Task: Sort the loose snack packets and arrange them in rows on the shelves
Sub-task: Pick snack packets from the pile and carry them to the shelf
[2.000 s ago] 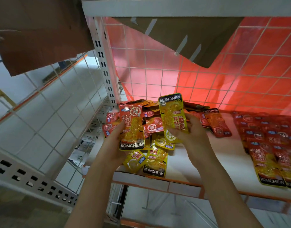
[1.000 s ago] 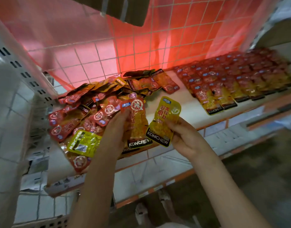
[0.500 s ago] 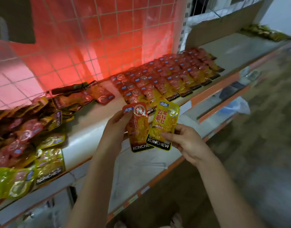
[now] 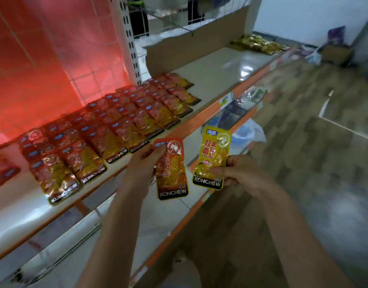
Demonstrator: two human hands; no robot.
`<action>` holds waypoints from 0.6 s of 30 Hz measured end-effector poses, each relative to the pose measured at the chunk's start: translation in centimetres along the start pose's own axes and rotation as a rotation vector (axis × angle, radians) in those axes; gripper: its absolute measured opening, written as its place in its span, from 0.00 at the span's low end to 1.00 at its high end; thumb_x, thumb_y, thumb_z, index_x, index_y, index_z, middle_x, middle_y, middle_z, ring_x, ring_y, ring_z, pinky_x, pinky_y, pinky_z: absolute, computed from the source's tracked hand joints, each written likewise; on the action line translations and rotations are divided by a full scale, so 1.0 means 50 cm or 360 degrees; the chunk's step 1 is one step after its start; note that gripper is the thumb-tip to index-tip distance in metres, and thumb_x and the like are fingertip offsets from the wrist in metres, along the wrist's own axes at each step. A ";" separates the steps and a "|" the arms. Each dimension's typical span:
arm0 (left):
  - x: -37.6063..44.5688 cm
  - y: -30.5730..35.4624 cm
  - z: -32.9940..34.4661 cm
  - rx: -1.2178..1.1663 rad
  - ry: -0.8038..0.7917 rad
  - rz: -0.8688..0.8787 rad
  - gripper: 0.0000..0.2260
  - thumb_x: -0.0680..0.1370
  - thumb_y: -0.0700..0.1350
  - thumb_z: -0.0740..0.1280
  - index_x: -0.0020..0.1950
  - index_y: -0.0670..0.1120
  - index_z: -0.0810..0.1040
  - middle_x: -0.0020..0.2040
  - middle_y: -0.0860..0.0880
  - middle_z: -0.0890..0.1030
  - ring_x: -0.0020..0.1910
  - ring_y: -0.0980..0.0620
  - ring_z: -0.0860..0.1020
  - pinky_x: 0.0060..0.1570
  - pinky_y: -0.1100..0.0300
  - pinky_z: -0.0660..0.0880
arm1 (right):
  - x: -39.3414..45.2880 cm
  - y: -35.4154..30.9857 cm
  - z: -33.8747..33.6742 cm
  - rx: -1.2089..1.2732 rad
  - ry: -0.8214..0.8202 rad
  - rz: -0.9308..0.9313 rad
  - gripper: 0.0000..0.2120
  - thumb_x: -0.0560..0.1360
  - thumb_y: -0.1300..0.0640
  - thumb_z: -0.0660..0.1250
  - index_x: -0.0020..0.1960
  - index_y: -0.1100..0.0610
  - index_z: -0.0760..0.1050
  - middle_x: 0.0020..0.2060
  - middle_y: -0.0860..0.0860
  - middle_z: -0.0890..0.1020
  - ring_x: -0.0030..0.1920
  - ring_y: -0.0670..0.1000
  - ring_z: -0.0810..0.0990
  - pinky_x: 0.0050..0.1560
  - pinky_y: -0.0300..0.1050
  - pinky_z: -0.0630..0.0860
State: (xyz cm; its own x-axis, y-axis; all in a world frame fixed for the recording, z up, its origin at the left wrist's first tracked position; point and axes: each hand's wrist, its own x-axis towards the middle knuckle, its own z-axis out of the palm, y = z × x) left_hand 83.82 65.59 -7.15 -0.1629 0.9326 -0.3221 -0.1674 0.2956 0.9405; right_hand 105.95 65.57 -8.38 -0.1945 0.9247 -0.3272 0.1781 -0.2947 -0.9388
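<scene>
Rows of red snack packets (image 4: 108, 129) fill the left half of the frame, laid flat and overlapping like shingles on the pale shelf (image 4: 218, 73), running from lower left up toward the centre. Behind them, upper left, a red-lit wire grid panel (image 4: 54, 48) backs the shelf, and a white slotted upright (image 4: 133, 48) rises just right of it. At the far left edge, 1 more red packet (image 4: 2, 173) lies partly cut off.

Centre frame now: the left hand (image 4: 143, 165) holds a red packet (image 4: 171, 169) upright in front of the shelf's orange edge, thumb tip pressed on its upper left corner; the other fingers are hidden behind the packet, so I cannot tell how they lie. Just right of it, not touching, the right hand (image 4: 241, 173) pinches a yellow packet (image 4: 213, 156) by its lower right side, thumb across the front above the KONCHEW band, fingers curled behind. Both packets hang in the air, off the shelf, beside the right end of the rows.

Upper right, a cardboard sheet (image 4: 199, 38) stands along the shelf back, and a small heap of gold packets (image 4: 260, 44) sits at the far end. Right side of the frame is blurred grey floor (image 4: 324, 163).
</scene>
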 end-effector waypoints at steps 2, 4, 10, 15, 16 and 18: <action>0.042 0.006 0.048 0.0030 0.0002 0.0032 0.01 0.77 0.47 0.67 0.46 0.52 0.79 0.44 0.52 0.82 0.44 0.53 0.80 0.44 0.58 0.74 | 0.044 -0.003 -0.048 0.0000 0.0003 -0.0006 0.03 0.71 0.62 0.72 0.44 0.59 0.80 0.39 0.52 0.85 0.37 0.48 0.84 0.36 0.36 0.79; 0.088 0.016 0.096 -0.0001 -0.0018 0.0057 0.02 0.77 0.47 0.67 0.48 0.51 0.79 0.46 0.51 0.82 0.46 0.52 0.80 0.44 0.58 0.75 | 0.096 -0.011 -0.093 -0.0067 0.0013 0.0000 0.05 0.71 0.61 0.72 0.45 0.61 0.80 0.40 0.55 0.84 0.37 0.48 0.83 0.36 0.36 0.79; 0.251 0.079 0.234 -0.0181 -0.0018 0.0077 0.02 0.76 0.44 0.68 0.46 0.50 0.80 0.45 0.48 0.84 0.43 0.51 0.82 0.46 0.53 0.78 | 0.281 -0.076 -0.229 -0.0121 -0.0086 0.0006 0.11 0.71 0.63 0.72 0.52 0.64 0.80 0.45 0.59 0.84 0.43 0.55 0.84 0.45 0.43 0.82; 0.373 0.127 0.322 -0.0154 0.0071 0.0024 0.03 0.75 0.46 0.69 0.48 0.52 0.81 0.45 0.49 0.84 0.40 0.53 0.81 0.41 0.59 0.75 | 0.435 -0.155 -0.328 -0.0262 -0.0228 -0.0076 0.10 0.72 0.63 0.70 0.53 0.65 0.80 0.44 0.60 0.84 0.43 0.55 0.83 0.48 0.48 0.80; 0.397 0.129 0.333 -0.0110 0.0097 0.0064 0.06 0.76 0.46 0.69 0.52 0.51 0.80 0.49 0.47 0.84 0.42 0.51 0.81 0.38 0.61 0.74 | 0.463 -0.167 -0.346 -0.0276 -0.0251 -0.0088 0.09 0.72 0.63 0.70 0.52 0.65 0.80 0.42 0.59 0.84 0.40 0.53 0.83 0.46 0.48 0.80; 0.436 0.137 0.352 0.0022 0.0152 0.0140 0.09 0.77 0.45 0.68 0.57 0.48 0.79 0.52 0.46 0.82 0.45 0.49 0.81 0.39 0.60 0.76 | 0.508 -0.188 -0.379 -0.0272 -0.0343 -0.0089 0.08 0.73 0.64 0.69 0.51 0.65 0.80 0.40 0.58 0.84 0.34 0.50 0.83 0.42 0.45 0.81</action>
State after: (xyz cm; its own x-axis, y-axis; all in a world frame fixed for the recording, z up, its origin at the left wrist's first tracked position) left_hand 96.21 91.60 -5.86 -0.2682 0.9313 -0.2466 -0.1350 0.2171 0.9668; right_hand 117.60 96.39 -5.85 -0.4063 0.8603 -0.3080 0.3177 -0.1831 -0.9303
